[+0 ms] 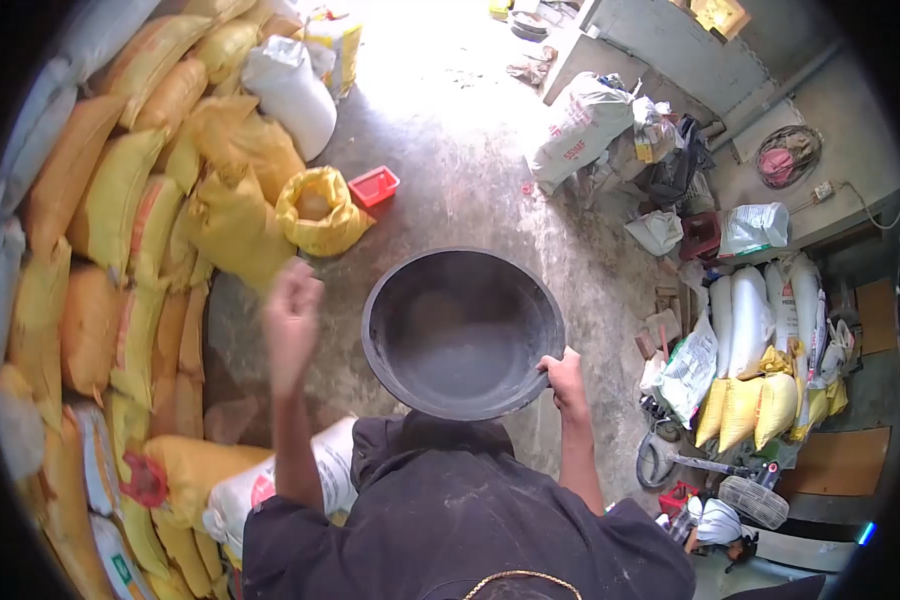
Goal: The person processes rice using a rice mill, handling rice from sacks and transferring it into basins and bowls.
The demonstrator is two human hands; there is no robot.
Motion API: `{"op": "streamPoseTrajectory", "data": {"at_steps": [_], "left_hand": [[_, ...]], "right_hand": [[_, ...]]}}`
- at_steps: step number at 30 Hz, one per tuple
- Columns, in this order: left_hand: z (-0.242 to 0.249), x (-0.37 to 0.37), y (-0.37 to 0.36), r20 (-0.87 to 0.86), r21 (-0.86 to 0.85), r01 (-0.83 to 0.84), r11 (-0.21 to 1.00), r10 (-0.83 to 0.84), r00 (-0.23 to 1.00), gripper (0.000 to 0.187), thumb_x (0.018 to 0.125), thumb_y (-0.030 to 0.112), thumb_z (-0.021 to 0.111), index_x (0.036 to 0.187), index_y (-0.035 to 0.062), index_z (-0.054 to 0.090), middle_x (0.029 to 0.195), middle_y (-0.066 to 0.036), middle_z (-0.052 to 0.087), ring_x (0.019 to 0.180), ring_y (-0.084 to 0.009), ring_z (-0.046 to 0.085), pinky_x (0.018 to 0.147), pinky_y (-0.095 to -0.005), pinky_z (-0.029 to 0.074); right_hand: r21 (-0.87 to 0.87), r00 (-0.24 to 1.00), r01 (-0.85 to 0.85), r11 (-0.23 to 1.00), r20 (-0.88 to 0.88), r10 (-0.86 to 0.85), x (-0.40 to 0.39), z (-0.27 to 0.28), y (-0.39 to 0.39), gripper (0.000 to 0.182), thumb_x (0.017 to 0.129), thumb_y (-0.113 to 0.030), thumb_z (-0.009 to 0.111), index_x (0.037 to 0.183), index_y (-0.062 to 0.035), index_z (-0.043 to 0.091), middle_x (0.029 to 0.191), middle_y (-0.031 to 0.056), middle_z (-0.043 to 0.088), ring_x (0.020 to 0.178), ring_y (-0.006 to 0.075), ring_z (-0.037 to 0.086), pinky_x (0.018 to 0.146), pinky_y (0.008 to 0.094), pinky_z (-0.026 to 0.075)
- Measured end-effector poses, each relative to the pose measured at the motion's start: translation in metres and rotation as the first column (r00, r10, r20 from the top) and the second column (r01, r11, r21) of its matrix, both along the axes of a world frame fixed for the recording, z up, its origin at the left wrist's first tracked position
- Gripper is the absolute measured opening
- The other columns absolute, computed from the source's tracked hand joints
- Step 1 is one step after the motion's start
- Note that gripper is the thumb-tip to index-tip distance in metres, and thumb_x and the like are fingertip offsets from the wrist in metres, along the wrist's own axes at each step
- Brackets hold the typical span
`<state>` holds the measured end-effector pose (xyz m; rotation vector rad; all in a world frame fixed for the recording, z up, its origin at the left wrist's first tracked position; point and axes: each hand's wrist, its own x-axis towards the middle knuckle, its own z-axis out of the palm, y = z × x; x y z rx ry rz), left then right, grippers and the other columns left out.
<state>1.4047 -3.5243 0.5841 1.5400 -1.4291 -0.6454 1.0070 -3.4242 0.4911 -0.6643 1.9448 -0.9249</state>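
A wide black basin [460, 345] is in front of my body, tilted so that its inside shows. My right hand [567, 378] grips its rim at the lower right, thumb over the edge. Off the basin's left side, my left hand [295, 300] is raised and blurred by motion. Its fingers look curled in, and whatever they may hold is hidden. Beyond that hand stands an opened yellow sack [320, 235] with its mouth rolled back and brownish contents inside. Touching its upper right is a small red tray [374, 186].
Stacked yellow and orange sacks [90, 310] line the left side, with a white sack [290, 95] near the back. More white sacks [750, 310] stand at right, above a fan [753, 500]. A printed bag [580, 130] lies among clutter farther back. Bare concrete floor [450, 180] runs between.
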Motion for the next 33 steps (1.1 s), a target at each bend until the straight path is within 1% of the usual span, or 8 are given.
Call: {"op": "streamPoseTrajectory", "data": {"at_steps": [1, 2, 12, 16, 23, 30, 32, 33], "left_hand": [[0.040, 0.009, -0.019, 0.167, -0.210, -0.110, 0.971, 0.147, 0.975, 0.032, 0.091, 0.019, 0.057, 0.119, 0.0034, 0.057, 0.103, -0.011, 0.062, 0.093, -0.0198, 0.059, 0.085, -0.0291, 0.046], [0.091, 0.008, -0.033, -0.139, -0.403, -0.170, 0.899, 0.124, 0.983, 0.023, 0.090, 0.022, 0.058, 0.108, 0.0071, 0.064, 0.101, -0.007, 0.063, 0.092, -0.0184, 0.061, 0.082, -0.0282, 0.049], [0.128, -0.104, -0.305, -0.339, -0.677, 0.060, 0.734, -0.383, 0.859, 0.024, 0.090, 0.022, 0.058, 0.107, 0.0073, 0.063, 0.101, -0.007, 0.063, 0.091, -0.0177, 0.061, 0.081, -0.0283, 0.050], [0.121, -0.153, -0.402, -0.453, -0.767, 0.022, 0.642, -0.564, 0.690, 0.024, 0.090, 0.023, 0.058, 0.107, 0.0074, 0.063, 0.101, -0.007, 0.063, 0.090, -0.0174, 0.061, 0.080, -0.0283, 0.050], [0.124, -0.160, -0.527, -0.447, -0.877, -0.114, 0.466, -0.706, 0.550, 0.024, 0.090, 0.023, 0.057, 0.107, 0.0075, 0.062, 0.101, -0.006, 0.063, 0.089, -0.0168, 0.061, 0.079, -0.0284, 0.050], [0.139, -0.108, -0.538, -0.382, -0.924, -0.310, 0.224, -0.527, 0.759, 0.024, 0.090, 0.024, 0.057, 0.107, 0.0077, 0.062, 0.101, -0.006, 0.063, 0.088, -0.0163, 0.061, 0.078, -0.0285, 0.051], [0.152, -0.099, -0.500, -0.332, -0.943, -0.312, 0.114, -0.340, 0.880, 0.024, 0.090, 0.024, 0.057, 0.107, 0.0077, 0.062, 0.101, -0.006, 0.063, 0.088, -0.0161, 0.061, 0.078, -0.0285, 0.051], [0.163, -0.103, -0.473, -0.292, -0.956, -0.288, 0.049, -0.212, 0.933, 0.024, 0.090, 0.024, 0.057, 0.107, 0.0078, 0.062, 0.101, -0.006, 0.063, 0.088, -0.0160, 0.061, 0.077, -0.0285, 0.051]], "right_hand": [[-0.011, 1.000, 0.011, 1.000, 0.005, -0.011, -0.004, -0.007, -0.025, 0.017, 0.063, 0.002, 0.057, 0.079, 0.0029, 0.056, 0.066, 0.0048, 0.057, 0.059, 0.0148, 0.053, 0.052, 0.0303, 0.042], [-0.009, 0.999, 0.021, 1.000, 0.041, -0.021, -0.008, -0.012, -0.051, 0.016, 0.062, 0.002, 0.057, 0.078, 0.0025, 0.055, 0.065, 0.0043, 0.056, 0.057, 0.0146, 0.053, 0.050, 0.0299, 0.040], [-0.107, 0.980, -0.071, 0.992, -0.193, 0.050, -0.047, -0.017, -0.345, 0.029, 0.061, -0.006, 0.061, 0.083, 0.0105, 0.054, 0.076, 0.0175, 0.062, 0.071, 0.0231, 0.062, 0.060, 0.0378, 0.049], [-0.061, 0.904, -0.127, 0.990, -0.417, 0.090, -0.059, -0.023, -0.450, 0.034, 0.063, -0.010, 0.059, 0.091, 0.0088, 0.056, 0.081, 0.0236, 0.064, 0.079, 0.0301, 0.065, 0.070, 0.0392, 0.050], [-0.132, 0.881, -0.333, 0.933, -0.397, 0.258, -0.092, -0.024, -0.589, 0.038, 0.063, -0.007, 0.057, 0.099, 0.0034, 0.059, 0.085, 0.0215, 0.066, 0.086, 0.0331, 0.065, 0.077, 0.0396, 0.049], [0.058, 0.758, -0.455, 0.889, -0.498, 0.420, -0.134, -0.045, -0.739, 0.032, 0.064, -0.010, 0.061, 0.090, 0.0080, 0.057, 0.075, 0.0155, 0.064, 0.071, 0.0223, 0.062, 0.066, 0.0369, 0.049], [-0.251, 0.832, -0.548, 0.798, -0.069, 0.550, -0.135, -0.033, -0.773, 0.026, 0.074, -0.010, 0.061, 0.094, 0.0046, 0.054, 0.083, 0.0102, 0.060, 0.072, 0.0146, 0.053, 0.062, 0.0347, 0.046], [-0.194, 0.791, -0.604, 0.773, -0.030, 0.611, -0.135, -0.026, -0.798, 0.030, 0.075, -0.008, 0.060, 0.103, 0.0039, 0.055, 0.092, 0.0114, 0.061, 0.077, 0.0168, 0.057, 0.066, 0.0344, 0.048]]}}
